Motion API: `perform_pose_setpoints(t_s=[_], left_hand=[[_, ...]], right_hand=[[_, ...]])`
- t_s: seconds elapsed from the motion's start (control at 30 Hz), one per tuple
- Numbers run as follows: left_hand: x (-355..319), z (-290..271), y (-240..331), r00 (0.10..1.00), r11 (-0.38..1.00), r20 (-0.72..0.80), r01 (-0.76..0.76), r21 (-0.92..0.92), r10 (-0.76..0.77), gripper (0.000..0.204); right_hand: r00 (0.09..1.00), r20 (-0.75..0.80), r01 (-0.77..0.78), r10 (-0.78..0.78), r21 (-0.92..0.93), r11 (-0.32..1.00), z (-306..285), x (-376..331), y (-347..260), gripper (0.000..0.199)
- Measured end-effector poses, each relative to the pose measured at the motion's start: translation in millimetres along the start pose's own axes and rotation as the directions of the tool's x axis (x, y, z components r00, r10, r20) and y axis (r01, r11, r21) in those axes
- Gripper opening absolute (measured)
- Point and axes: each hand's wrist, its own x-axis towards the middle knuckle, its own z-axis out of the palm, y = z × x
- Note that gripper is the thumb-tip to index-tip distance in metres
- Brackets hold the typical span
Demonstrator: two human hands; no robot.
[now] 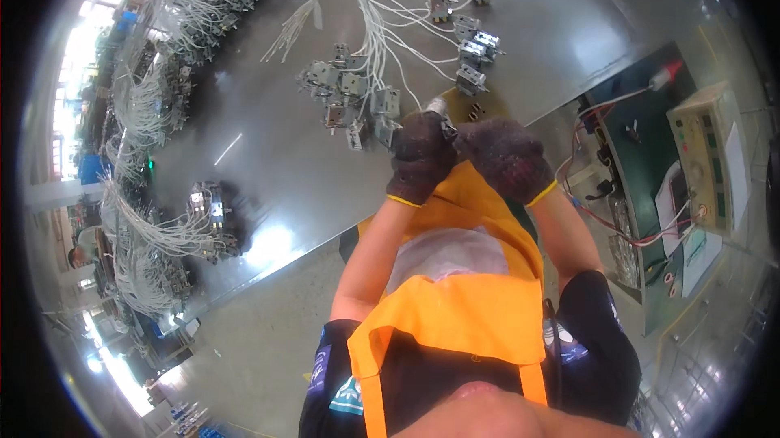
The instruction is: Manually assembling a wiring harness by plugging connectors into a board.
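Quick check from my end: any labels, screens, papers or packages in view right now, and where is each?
Beige test box: far right on the green bench, boxy, with knobs and a small dark display window.
White paper sheet: stuck on the box's right side, rectangular.
White paper slip: left of the box on the green bench, print too small to tell.
No packages seen.

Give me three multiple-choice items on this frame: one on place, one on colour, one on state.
1. Where does the cluster of wired metal parts lie?
A. on the grey table
B. on the floor
C. on the test box

2. What colour is the apron?
A. blue
B. orange
C. white

3. How are the left hand and right hand?
A. bare, spread flat
B. gloved, close together on a small metal part
C. one behind the back

Key: 1 A, the parts rest on the table. 2 B, the bib is orange. 3 B, both dark gloves close at the small metal part.
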Motion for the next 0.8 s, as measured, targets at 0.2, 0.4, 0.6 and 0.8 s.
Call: perform_pose_setpoints(t_s=[0.2,0.4,0.6,0.8], left_hand=[[-5,15,-14,0.983,0.993,-0.143,-0.118,0.020,0.119,0.046],[-8,7,-11,1.000,0.997,0.012,-0.014,-0.082,0.015,0.045],[-21,-53,17,0.968,0.975,-0.127,-0.212,0.061,0.219,0.073],[28,-77,-60,0.966,0.992,0.228,-0.126,0.001,0.122,0.069]], right_hand=[[0.989,0.081,-0.123,0.125,-0.025,0.992,-5,8,-10,0.023],[0.986,-0.032,-0.165,0.165,-0.025,0.986,-2,5,-16,0.018],[0.991,-0.128,0.098,-0.023,0.616,0.782,-9,-27,6,0.035],[0.860,0.510,-0.326,0.013,0.530,0.783,27,5,-41,0.044]])
